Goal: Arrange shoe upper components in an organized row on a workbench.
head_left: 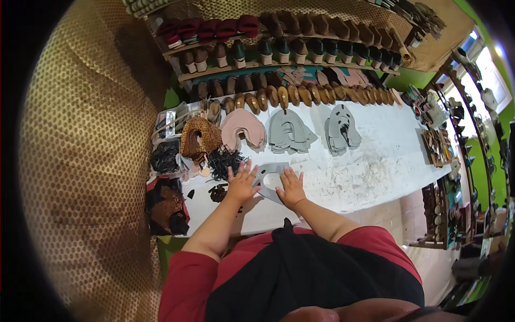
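Observation:
A grey curved shoe-upper piece [274, 168] lies flat on the white table in front of me, its open middle showing the tabletop. My left hand [243, 182] rests at its left side with the fingers spread. On its right side lies my right hand [291, 188], fingers also apart and pressed down flat. Neither hand grips anything. Just beyond my left hand is a heap of thin black strips [225, 162]. Past the piece are stacks of similar cut shapes: pink [242, 126], plain grey [289, 129], and grey with dark holes [342, 126].
Leopard-print pieces [198, 137] and dark scraps [167, 206] lie on the left. A row of brown shoe lasts [306, 95] lines the table's back, below shelves of shoes [300, 51]. A tool rack [435, 147] stands at the right edge. Scuffs mark the white tabletop [370, 166].

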A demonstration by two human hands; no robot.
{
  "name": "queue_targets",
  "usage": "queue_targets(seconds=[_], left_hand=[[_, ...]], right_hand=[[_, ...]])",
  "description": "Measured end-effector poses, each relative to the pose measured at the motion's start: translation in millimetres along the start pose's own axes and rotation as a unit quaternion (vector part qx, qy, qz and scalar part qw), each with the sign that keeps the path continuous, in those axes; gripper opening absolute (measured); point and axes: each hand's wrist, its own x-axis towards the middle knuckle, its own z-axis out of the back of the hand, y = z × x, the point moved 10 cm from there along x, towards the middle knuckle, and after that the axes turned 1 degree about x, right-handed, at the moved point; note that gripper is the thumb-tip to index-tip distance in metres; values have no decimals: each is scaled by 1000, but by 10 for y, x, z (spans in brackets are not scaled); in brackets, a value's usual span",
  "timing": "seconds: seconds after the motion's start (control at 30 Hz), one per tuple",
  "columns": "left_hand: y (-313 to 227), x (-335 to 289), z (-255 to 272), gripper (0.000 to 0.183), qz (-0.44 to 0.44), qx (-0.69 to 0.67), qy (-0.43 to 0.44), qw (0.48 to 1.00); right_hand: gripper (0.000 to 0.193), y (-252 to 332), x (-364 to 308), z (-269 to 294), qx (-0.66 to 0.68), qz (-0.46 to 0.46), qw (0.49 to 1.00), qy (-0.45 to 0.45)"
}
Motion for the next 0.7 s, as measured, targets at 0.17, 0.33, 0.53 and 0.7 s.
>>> queue_targets(seconds=[0.17, 0.33, 0.53, 0.7], left_hand=[[673, -996, -6, 91, 180, -49, -58, 981], [1109, -1951, -346, 94, 306, -55, -81, 947], [1216, -2058, -377, 89, 407, -69, -89, 906], [1300, -2081, -318, 88, 454, -43, -114, 883]], right_hand=[[72, 188, -11, -17, -10, 124, 991, 55], [76, 460, 35, -142, -20, 227, 959, 167], [75, 681, 274, -325, -164, 298, 900, 273], [76, 608, 300, -428, -152, 320, 893, 279]])
